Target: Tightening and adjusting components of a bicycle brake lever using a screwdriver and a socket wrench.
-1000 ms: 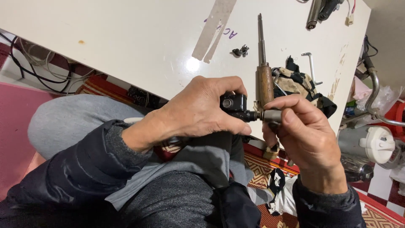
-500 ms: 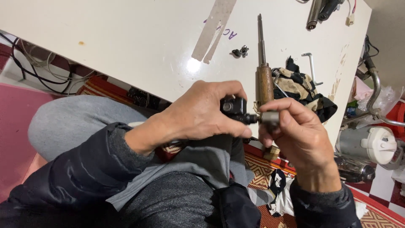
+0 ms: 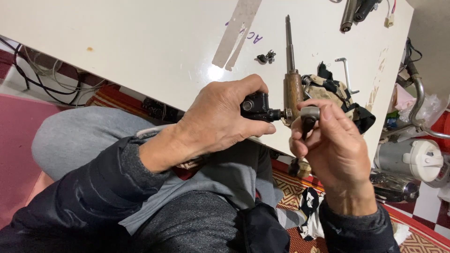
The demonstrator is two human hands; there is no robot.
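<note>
So the person is sitting at the edge of the white bench (image 3: 117,42), working right in the middle of the frame. The left hand (image 3: 220,122) is wrapping tight around a small black metal part (image 3: 255,105) with a short threaded stub sticking out toward the right. Just beside that stub, the right hand (image 3: 328,150) is pinching a little grey cylinder piece (image 3: 310,113) between thumb and fingertips, with a dark stem hanging below it. The two pieces are sitting close together, but I can't tell whether they're actually touching.

Behind the hands, on the bench, a screwdriver with a wooden handle (image 3: 292,89) is lying with its shaft pointing toward the top of the frame. Next to it, right of centre, a tan and black rag (image 3: 337,96) is bunching up, and a bent hex key (image 3: 347,70) is lying above that. A couple of small dark screws (image 3: 266,57) are sitting near a strip of tape (image 3: 236,33) in the upper middle. Over at the lower right, a white round-capped canister (image 3: 417,161) is standing on the floor.
</note>
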